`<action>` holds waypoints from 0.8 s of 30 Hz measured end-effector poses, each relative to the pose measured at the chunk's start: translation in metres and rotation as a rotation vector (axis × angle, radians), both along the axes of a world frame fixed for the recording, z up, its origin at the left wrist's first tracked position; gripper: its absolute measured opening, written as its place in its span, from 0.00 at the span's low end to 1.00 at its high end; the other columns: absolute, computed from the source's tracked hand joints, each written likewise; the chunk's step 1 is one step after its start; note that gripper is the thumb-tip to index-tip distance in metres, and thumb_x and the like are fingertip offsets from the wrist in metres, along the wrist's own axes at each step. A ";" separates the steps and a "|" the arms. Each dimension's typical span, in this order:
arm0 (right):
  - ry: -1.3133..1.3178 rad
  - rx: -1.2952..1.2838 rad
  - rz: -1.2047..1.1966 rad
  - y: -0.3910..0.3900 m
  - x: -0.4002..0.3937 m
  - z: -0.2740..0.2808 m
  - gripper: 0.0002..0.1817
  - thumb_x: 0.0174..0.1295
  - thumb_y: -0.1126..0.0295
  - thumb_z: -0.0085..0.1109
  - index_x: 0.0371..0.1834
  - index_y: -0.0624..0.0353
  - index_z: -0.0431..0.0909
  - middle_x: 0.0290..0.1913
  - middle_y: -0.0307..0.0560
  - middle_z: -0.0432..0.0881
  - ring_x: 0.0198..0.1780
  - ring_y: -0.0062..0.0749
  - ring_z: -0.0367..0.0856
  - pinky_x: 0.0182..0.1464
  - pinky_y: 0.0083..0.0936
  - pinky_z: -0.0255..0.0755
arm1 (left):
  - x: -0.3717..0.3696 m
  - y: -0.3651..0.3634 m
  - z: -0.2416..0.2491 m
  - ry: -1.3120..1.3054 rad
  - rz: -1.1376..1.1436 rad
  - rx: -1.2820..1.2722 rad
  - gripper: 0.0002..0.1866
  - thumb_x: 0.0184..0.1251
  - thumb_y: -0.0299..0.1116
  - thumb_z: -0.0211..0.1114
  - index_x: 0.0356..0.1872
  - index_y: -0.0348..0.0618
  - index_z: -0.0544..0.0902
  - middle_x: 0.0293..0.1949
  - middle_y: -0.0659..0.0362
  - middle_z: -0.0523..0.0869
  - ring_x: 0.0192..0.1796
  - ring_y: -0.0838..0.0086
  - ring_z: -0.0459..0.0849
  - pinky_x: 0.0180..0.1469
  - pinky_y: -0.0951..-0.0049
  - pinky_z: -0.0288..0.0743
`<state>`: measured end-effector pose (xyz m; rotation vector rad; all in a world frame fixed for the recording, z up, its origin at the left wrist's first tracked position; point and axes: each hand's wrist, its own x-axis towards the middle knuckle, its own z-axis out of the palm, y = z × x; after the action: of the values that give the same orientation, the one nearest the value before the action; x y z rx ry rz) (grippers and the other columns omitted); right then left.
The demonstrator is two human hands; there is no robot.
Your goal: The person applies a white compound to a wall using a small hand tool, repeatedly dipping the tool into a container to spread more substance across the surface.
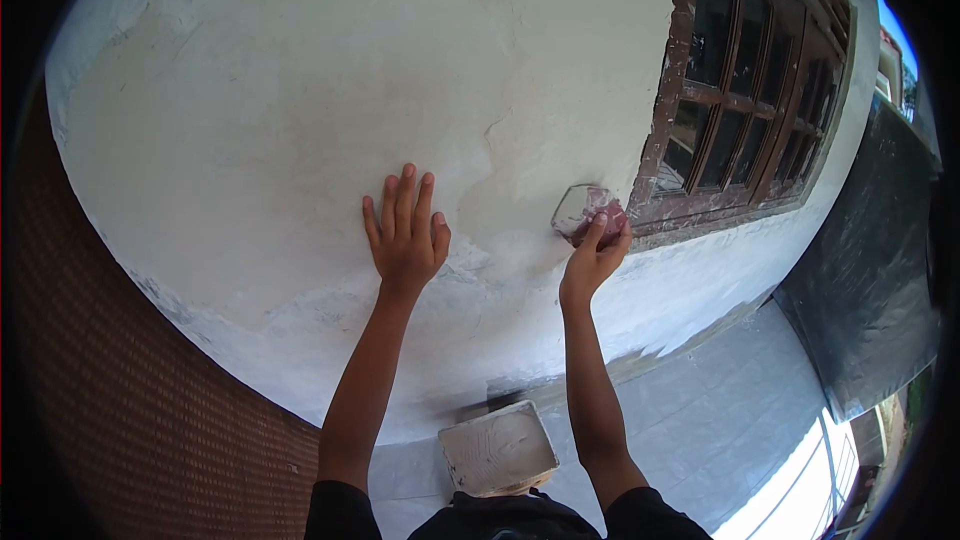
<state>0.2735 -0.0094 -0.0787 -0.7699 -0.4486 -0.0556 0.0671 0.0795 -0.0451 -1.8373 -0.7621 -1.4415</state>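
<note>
A pad [578,208], white and dull red, sat against a pale wall [300,120] just beside a window [742,95], pinched at its lower right by a person's right hand [591,268], thumb across the near face, fingers curled at the edge. It looked light, fairly stiff and unlikely to slip, best gripped by its edges. The left hand [405,242], fingers spread and empty, appeared to rest on the wall.
</note>
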 end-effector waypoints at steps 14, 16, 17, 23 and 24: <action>0.117 0.062 -0.051 -0.013 0.013 0.002 0.18 0.72 0.66 0.54 0.58 0.66 0.67 0.52 0.49 0.74 0.52 0.29 0.74 0.52 0.24 0.70 | 0.000 0.001 -0.001 0.001 0.026 0.005 0.26 0.70 0.37 0.51 0.68 0.45 0.69 0.72 0.55 0.67 0.75 0.61 0.61 0.75 0.47 0.43; -0.201 -0.042 0.000 -0.008 -0.006 -0.011 0.17 0.71 0.67 0.55 0.56 0.66 0.68 0.51 0.50 0.75 0.52 0.29 0.74 0.54 0.25 0.69 | 0.002 0.001 -0.001 -0.003 0.026 0.014 0.26 0.69 0.37 0.51 0.69 0.45 0.69 0.72 0.54 0.67 0.75 0.60 0.61 0.75 0.47 0.43; -0.459 -0.149 -0.016 -0.004 -0.018 -0.021 0.17 0.70 0.70 0.57 0.57 0.65 0.68 0.50 0.48 0.75 0.48 0.27 0.74 0.50 0.23 0.69 | 0.002 0.001 -0.001 0.000 0.017 0.011 0.26 0.69 0.37 0.51 0.69 0.45 0.69 0.72 0.54 0.67 0.75 0.60 0.61 0.75 0.47 0.43; -0.210 -0.208 -0.087 -0.001 0.005 -0.019 0.19 0.68 0.68 0.58 0.57 0.67 0.69 0.51 0.55 0.75 0.49 0.37 0.75 0.52 0.30 0.70 | 0.000 0.001 0.000 -0.003 0.021 0.015 0.26 0.69 0.37 0.51 0.69 0.46 0.69 0.72 0.55 0.67 0.75 0.60 0.61 0.75 0.47 0.43; 0.030 -0.028 -0.082 -0.002 0.020 -0.017 0.21 0.72 0.64 0.56 0.62 0.64 0.66 0.46 0.45 0.76 0.39 0.24 0.73 0.37 0.22 0.72 | 0.001 0.001 0.000 -0.002 0.027 0.009 0.26 0.70 0.37 0.51 0.69 0.46 0.69 0.72 0.55 0.66 0.75 0.60 0.61 0.75 0.47 0.43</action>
<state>0.2930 -0.0111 -0.0959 -0.8156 -0.3900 -0.1138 0.0677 0.0808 -0.0453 -1.8128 -0.7769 -1.4279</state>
